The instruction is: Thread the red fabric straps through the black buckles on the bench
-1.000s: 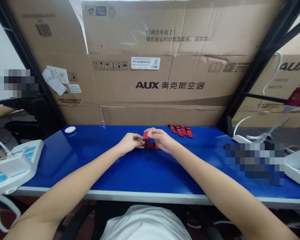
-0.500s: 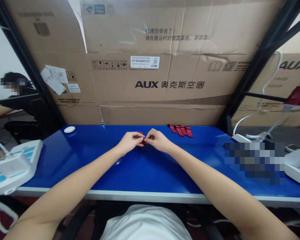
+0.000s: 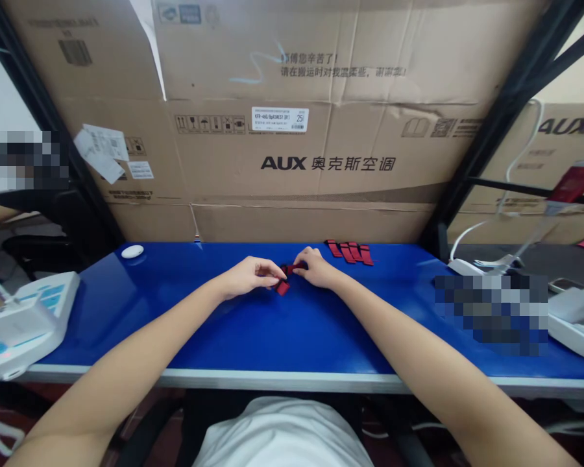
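Between my hands, over the blue table [image 3: 292, 337], is a red strap with black parts [image 3: 283, 287]. My left hand [image 3: 254, 276] pinches it near its lower left part, with thumb and fingertips at the black piece. At its upper right end, my right hand [image 3: 316, 267] grips the red band between thumb and fingers. The strap slants from upper right to lower left, and my fingers cover parts of it. Several similar red straps with black ends [image 3: 349, 251] lie side by side at the table's back edge, right of my right hand.
A large cardboard sheet [image 3: 292, 185] stands along the back between black frame posts. A white oval object [image 3: 132, 251] rests at the back left. A power strip with a white plug [image 3: 29, 318] occupies the left edge. At far left sits another person [image 3: 34, 214].
My hands have moved slightly apart, the right one to the right and a little up. More of the red strap shows between them, its red end now hanging below my left fingertips.
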A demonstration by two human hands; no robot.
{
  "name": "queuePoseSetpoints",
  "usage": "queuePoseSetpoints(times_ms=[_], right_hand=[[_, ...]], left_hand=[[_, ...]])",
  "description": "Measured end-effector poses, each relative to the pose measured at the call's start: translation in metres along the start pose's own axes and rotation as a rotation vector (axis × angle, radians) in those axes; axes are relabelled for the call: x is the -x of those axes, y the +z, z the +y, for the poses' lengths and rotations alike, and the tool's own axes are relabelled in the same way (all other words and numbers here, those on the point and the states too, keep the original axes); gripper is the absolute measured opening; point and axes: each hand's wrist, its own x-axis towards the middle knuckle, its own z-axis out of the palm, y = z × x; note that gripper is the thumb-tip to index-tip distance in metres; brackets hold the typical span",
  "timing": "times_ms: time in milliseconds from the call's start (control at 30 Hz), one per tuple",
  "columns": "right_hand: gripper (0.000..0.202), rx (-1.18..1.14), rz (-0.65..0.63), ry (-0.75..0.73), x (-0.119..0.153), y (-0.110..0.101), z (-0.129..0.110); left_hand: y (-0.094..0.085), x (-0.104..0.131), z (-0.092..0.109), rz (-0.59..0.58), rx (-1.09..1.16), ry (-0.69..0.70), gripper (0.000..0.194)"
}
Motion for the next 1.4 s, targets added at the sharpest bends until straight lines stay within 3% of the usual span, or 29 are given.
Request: queuePoseSetpoints(times_ms=[100,200,267,400,567,700,867,1400], right_hand=[[0.011,-0.110,-0.022,0.114,-0.004,-0.003,0.007],[0.006,-0.266,0.014,0.180,-0.005,-0.007,0.009],[0.009,-0.334,0.079,0.161,-0.004,-0.009,0.004],[0.010,-0.582,0.049,0.152,0.002,-0.015,-0.024],[0.035,-0.870,-0.206,0.040,0.011,-0.016,-0.057],[0.024,-0.720,-0.191,0.008,0.013,-0.013,-0.066],[0.033,-0.475,-0.135,0.004,0.014,-0.013,-0.068],[0.045,-0.422,-0.097,-0.004,0.013,-0.009,-0.060]], left_hand=[[-0.016,-0.005,-0.011,0.272,0.003,-0.044,0.022],[-0.031,-0.008,-0.020,0.572,0.046,-0.199,0.013],[-0.035,-0.008,-0.019,0.646,0.092,-0.262,0.014],[-0.023,-0.006,-0.006,0.569,0.270,-0.175,0.023],[-0.002,-0.008,0.003,0.492,0.334,0.053,0.036],[0.008,-0.010,0.000,0.471,0.334,0.136,0.038],[0.015,-0.010,-0.002,0.449,0.341,0.096,0.040],[0.018,-0.005,0.003,0.391,0.220,0.049,0.041]])
